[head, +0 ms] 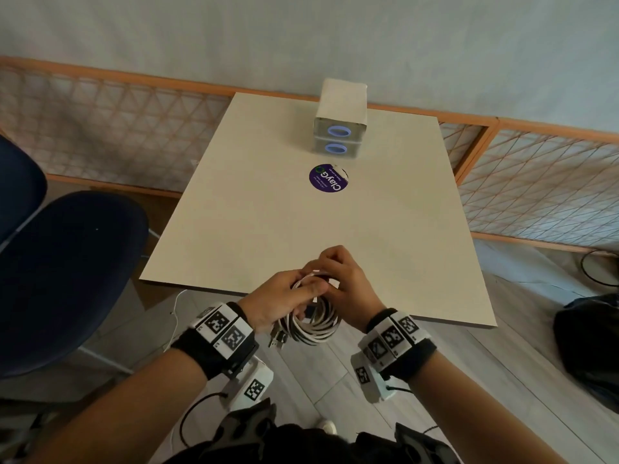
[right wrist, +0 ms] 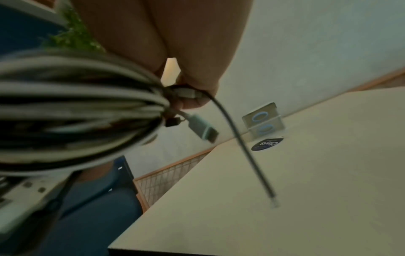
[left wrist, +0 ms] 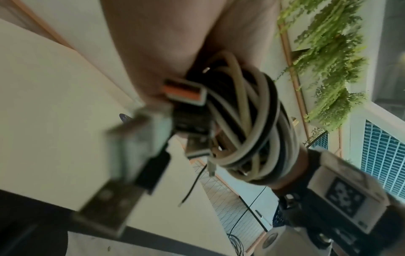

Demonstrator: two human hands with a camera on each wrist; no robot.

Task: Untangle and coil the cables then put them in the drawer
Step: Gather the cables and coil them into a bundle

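A coil of white and black cables (head: 315, 321) hangs between both hands just above the table's near edge. My left hand (head: 284, 296) grips the coil's top from the left, thumb laid across the strands. My right hand (head: 341, 283) pinches the same top part from the right. USB plugs (head: 276, 339) dangle at the coil's lower left. In the left wrist view the coil (left wrist: 252, 124) and several USB plugs (left wrist: 186, 93) fill the middle. The right wrist view shows the coil (right wrist: 76, 110), a plug (right wrist: 201, 128) and a loose thin cable end (right wrist: 247, 152). The small two-drawer unit (head: 340, 127) stands shut at the table's far side.
A beige table (head: 301, 229) carries a round purple-lidded tub (head: 328, 178) in front of the drawers. Dark blue chairs (head: 67, 262) stand left. A lattice fence (head: 536, 182) runs behind. A black bag (head: 589, 349) lies on the floor at right.
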